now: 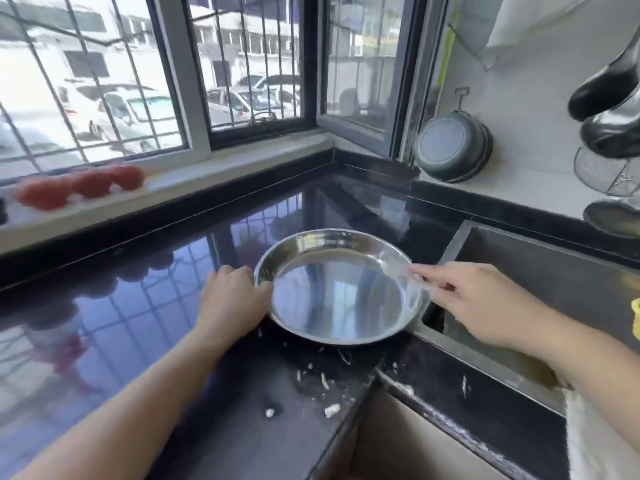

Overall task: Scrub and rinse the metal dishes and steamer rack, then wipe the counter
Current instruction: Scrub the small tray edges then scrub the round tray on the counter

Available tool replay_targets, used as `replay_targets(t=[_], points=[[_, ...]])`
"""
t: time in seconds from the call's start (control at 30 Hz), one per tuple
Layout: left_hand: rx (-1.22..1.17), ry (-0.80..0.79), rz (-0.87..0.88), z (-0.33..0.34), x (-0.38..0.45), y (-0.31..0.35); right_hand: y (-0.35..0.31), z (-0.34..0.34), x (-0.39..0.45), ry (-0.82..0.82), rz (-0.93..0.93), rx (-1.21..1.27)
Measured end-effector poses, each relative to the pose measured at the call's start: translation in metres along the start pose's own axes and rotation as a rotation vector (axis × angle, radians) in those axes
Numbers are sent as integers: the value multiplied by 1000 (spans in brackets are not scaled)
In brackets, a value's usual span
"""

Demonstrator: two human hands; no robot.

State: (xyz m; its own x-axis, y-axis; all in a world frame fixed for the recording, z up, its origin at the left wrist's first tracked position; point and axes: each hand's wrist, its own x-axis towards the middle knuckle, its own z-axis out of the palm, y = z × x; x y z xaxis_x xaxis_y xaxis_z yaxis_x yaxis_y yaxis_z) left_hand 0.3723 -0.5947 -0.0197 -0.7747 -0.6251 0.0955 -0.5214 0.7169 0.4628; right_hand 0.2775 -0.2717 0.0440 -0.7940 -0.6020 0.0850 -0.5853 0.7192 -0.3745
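The dish (337, 289) is sitting between both hands: left hand (232, 299) gripping its near-left rim, right hand (481, 299) reaching its right rim, fingers blurred.

Lighting: bright daylight from windows (166, 71) at ten to twelve o'clock, overexposed. Glare: window reflections on black counter (138, 289). Defects: motion blur throughout; wide-angle bending at edges.

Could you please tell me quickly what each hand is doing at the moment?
Left hand: grips the rim of the round metal dish.
Right hand: blurred at the dish's far rim; grip cannot be told.
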Motion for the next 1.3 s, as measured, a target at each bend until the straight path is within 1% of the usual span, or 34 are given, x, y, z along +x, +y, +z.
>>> replay_targets(t=[0.07,0.2,0.27,0.33,0.4,0.5,0.57,0.63,0.77,0.8,0.87,0.93,1.0,1.07,1.17,1.23,1.3], points=[[-19,46,30,8,5,-10,-22,8,22,-113,-62,-69],[-179,65,49,16,11,-19,-69,39,50,-387,-216,-278],[-171,81,88,19,12,-19,-93,57,63,-467,-273,-325],[-164,94,122,21,14,-21,-110,72,81,-448,-300,-402],[-166,95,152,23,16,-23,-117,81,106,-370,-317,-524],[-213,93,150,22,13,-23,-112,81,145,-269,-208,-582],[-233,97,138,20,12,-22,-104,78,162,-271,-131,-583],[-246,92,138,19,12,-21,-101,79,165,-269,-111,-550],[-264,79,150,18,11,-21,-115,87,133,-332,-252,-415],[-263,86,153,18,11,-20,-116,88,128,-342,-254,-414],[-270,88,153,17,10,-19,-107,85,134,-286,-184,-449],[-275,85,152,16,9,-19,-92,78,147,-185,-61,-504],[-278,88,151,15,9,-18,-84,68,151,-154,55,-473],[-277,82,152,15,11,-17,-80,67,153,-138,90,-469],[-276,76,158,15,11,-17,-88,81,152,-104,49,-530],[-279,77,164,16,10,-18,-98,91,151,-143,-16,-496],[-283,78,171,15,9,-18,-104,97,146,-202,-78,-407]])
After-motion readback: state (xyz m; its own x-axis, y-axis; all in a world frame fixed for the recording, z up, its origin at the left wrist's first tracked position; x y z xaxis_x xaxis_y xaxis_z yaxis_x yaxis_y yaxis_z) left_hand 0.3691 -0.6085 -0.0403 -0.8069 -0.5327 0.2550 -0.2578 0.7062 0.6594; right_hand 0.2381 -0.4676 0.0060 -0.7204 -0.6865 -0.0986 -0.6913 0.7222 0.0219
